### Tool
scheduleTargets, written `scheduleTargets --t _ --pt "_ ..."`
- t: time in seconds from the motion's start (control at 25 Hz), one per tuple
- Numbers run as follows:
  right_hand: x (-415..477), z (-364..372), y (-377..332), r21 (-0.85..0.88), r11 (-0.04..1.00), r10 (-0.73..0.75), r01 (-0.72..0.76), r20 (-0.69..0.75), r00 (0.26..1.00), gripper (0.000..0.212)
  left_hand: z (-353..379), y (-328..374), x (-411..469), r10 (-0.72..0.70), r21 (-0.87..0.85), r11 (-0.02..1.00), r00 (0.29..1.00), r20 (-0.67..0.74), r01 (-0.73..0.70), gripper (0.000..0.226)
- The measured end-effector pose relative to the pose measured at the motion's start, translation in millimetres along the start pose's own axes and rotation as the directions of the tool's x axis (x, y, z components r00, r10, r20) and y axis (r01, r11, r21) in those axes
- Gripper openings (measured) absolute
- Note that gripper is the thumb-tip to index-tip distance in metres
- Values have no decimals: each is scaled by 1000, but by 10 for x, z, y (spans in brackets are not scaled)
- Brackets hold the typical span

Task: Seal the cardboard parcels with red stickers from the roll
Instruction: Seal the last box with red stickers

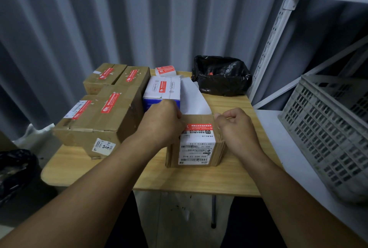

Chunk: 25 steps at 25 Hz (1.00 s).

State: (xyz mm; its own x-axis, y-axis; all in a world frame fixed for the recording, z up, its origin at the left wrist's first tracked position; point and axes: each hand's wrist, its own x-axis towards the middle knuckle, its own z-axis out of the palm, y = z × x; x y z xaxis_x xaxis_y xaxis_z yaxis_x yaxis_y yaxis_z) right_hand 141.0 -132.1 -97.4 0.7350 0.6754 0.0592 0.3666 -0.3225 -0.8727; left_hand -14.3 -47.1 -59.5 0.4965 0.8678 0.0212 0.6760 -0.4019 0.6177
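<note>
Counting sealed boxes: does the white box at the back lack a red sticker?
No, the white box has a red sticker on top.

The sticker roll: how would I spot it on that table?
Look to the far edge of the wooden table, beside the black plastic bag. The sticker roll stands behind the white box. Unlike the parcels, it is a small white coil with red labels.

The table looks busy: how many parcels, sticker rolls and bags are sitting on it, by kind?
Brown cardboard parcels: 5 (two at the back, two stacked left, one under both hands)
White and blue box: 1
Roll of red stickers: 1
Black plastic bag: 1
Total: 8
</note>
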Motion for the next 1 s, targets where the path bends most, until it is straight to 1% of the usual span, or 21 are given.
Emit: scheduleTargets --t 0.08,0.12,0.24,0.4,0.48,0.56,0.64,0.72,0.8,0.92,1.0 --pt "-32 30 0 -80 997 0 4 54 999 41 -10 0 -9 5 0 1000 1000 4 -5 6" --pt "-47 40 4 -101 995 8 0 80 997 41 -9 0 -9 4 -3 1000 1000 5 -4 7" --pt "-45 62 12 -98 995 42 -30 125 991 32 2 -15 0 -4 -23 1000 1000 -1 4 8" --pt "-27 68 -17 -158 987 57 -38 120 991 30 10 -16 10 -5 -23 1000 1000 3 6 7" --pt "-39 65 -36 -218 976 28 -10 83 996 39 5 -13 5 -4 -19 1000 1000 4 4 8" --pt "-72 88 -65 -288 955 -46 65 74 996 54 1 -7 5 -5 -18 1000 1000 5 6 6" --pt "-131 146 -77 -341 928 -127 150 90 988 56 -10 -19 11 -16 -32 999 1000 15 16 8" --pt "-163 195 -59 -341 917 -185 209 102 977 50 -38 -44 25 -39 -115 992 998 45 44 13" --pt "-159 212 -45 -320 920 -203 227 108 973 47 -92 -61 23 -63 -185 980 995 72 75 10" --pt "-139 213 -37 -289 934 -187 209 100 977 45 -162 -92 25 -68 -151 986 996 58 76 7" --pt "-134 211 -41 -269 945 -168 189 99 981 43 -175 -157 45 -75 -151 986 997 16 77 13"
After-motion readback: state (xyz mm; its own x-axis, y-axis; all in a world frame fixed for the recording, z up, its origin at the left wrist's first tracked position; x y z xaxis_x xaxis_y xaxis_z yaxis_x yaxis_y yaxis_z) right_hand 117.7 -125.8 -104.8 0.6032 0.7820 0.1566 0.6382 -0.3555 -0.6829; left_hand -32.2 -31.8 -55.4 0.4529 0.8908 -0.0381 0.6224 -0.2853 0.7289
